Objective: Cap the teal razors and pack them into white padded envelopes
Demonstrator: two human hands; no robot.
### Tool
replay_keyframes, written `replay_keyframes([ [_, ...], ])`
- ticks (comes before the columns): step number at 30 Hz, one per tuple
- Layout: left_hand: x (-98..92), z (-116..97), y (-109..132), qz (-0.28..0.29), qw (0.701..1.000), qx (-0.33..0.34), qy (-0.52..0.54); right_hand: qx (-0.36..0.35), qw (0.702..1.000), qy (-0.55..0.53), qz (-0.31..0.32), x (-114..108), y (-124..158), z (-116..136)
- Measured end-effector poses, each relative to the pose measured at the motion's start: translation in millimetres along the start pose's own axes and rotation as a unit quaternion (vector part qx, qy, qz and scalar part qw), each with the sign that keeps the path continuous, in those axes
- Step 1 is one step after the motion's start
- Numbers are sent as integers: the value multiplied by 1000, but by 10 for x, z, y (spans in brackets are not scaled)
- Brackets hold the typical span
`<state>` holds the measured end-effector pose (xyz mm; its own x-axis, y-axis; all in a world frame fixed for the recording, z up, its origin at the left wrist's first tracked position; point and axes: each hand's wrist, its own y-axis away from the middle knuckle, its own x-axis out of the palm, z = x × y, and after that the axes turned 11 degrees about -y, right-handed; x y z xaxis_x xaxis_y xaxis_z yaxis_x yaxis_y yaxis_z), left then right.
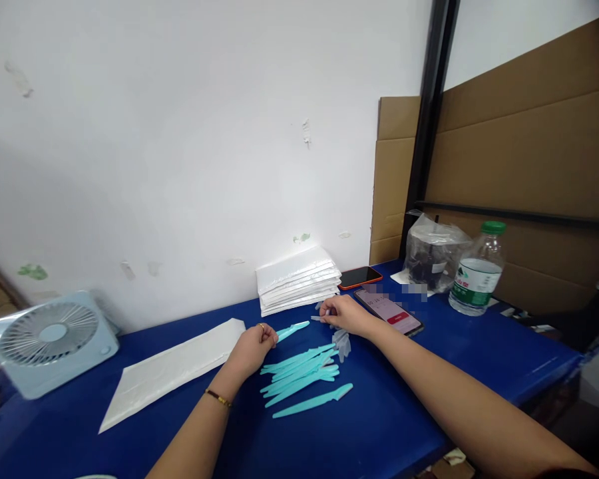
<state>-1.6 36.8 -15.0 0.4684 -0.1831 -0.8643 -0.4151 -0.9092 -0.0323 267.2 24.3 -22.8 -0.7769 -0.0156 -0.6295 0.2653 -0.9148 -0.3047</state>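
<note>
My left hand [254, 346] pinches a teal eyebrow razor [292, 330] by its handle, blade end pointing right. In my right hand [340, 313], closed fingertips grip a small translucent blade cap [317, 318], a short gap away from that razor's tip. Several more teal razors [299, 374] lie in an overlapping pile below the hands, and a single razor [312, 402] rests apart, nearest to me. Beside the pile, partly under my right hand, is a small heap of translucent caps [342, 344].
White padded mailers [299, 279] are stacked against the wall; a single mailer [174, 369] lies left. Two phones, one lit [392, 311] and one dark [360, 277], sit behind my right hand. A water bottle [476, 276], a bagged cup [432, 256] and a fan [54, 339] stand on the blue table [379, 432].
</note>
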Motion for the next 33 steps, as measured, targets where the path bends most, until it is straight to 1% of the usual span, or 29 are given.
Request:
replay_keyframes([
  [4, -12, -3, -2, 4, 1000, -15, 14, -85, 994, 62, -41, 5, -6, 89],
  [7, -22, -8, 1, 7, 999, -19, 26, -124, 988, 83, -45, 7, -2, 129],
  [12, -27, -34, 9, 10, 999, -18, 32, -138, 986, 88, -32, 41, 9, 147],
  [18, -12, -61, -3, 18, 999, 19, 22, -154, 985, 72, 1, 126, 0, 243],
  [20, -6, -83, -1, -4, 1000, 8, -2, -142, 987, 70, 0, 102, -19, 226],
  [22, -1, -119, 17, -58, 997, -5, -53, -117, 990, 78, -17, 40, -50, 153],
  [23, 2, -142, 32, -79, 994, 1, -79, -103, 990, 86, -29, 3, -68, 99],
  [24, 7, -167, 51, -87, 991, 17, -98, -90, 991, 97, -38, -33, -87, 38],
  [25, 12, -191, 72, -76, 990, 40, -108, -79, 990, 106, -43, -64, -105, -24],
  [26, 20, -214, 93, -54, 990, 63, -110, -72, 990, 115, -39, -85, -121, -82],
  [28, 40, -248, 128, -7, 990, 97, -100, -66, 989, 131, -17, -95, -148, -170],
  [31, 72, -271, 152, 41, 989, 107, -95, -53, 987, 154, 12, -57, -177, -222],
  [33, 85, -276, 151, 63, 989, 99, -94, -24, 987, 160, 9, -33, -192, -222],
])
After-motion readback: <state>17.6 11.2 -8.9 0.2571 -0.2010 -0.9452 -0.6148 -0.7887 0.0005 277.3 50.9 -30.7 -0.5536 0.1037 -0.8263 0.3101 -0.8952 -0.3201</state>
